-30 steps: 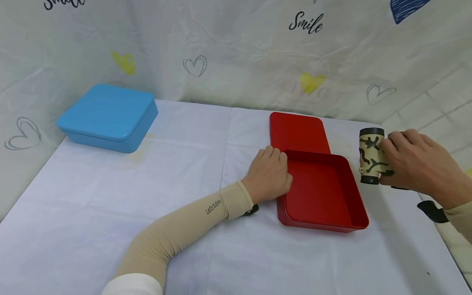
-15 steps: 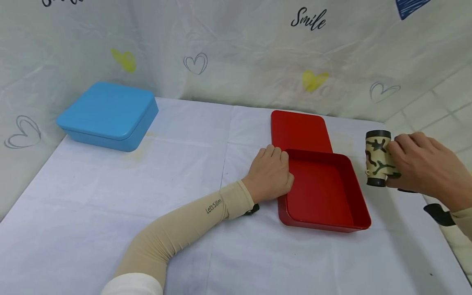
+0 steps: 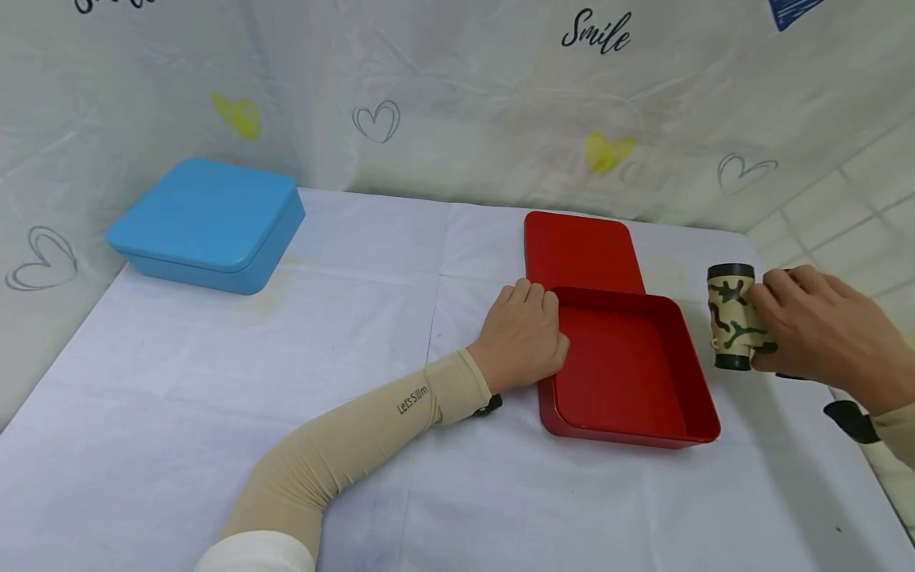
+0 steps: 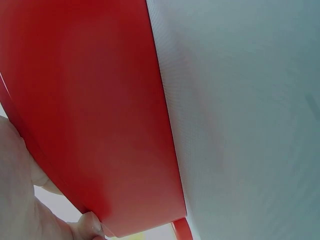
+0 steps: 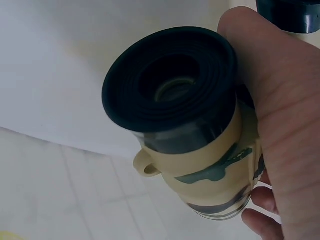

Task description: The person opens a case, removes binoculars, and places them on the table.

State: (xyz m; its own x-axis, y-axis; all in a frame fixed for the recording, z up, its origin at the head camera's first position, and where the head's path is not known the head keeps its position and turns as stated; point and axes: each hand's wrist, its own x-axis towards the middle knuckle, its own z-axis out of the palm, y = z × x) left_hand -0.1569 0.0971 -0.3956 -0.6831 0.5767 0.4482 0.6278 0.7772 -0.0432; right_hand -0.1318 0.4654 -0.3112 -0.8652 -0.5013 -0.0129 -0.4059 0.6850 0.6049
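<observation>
With fingers curled over its left wall, my left hand [image 3: 520, 338] grips the red box [image 3: 622, 369], which stands with its top off and its inside bare. The left wrist view shows the outer side of the red box [image 4: 100, 115] and fingertips on its rim. Behind it lies a red lid [image 3: 582, 250], partly hidden by the box. My right hand [image 3: 829, 326] holds camouflage-patterned binoculars [image 3: 731, 318] above the table, right of the box. Their black eyepiece [image 5: 170, 80] and a small strap loop show in the right wrist view; the hand covers the middle of the binoculars.
A closed blue box [image 3: 207, 222] sits at the back left of the white-covered table [image 3: 343, 278]. A printed sheet [image 3: 465, 103] hangs along the back. The table's right edge runs below my right forearm.
The binoculars in my right hand have shifted slightly right and lower in the head view. My left hand keeps its grip on the red box, which has not visibly moved.
</observation>
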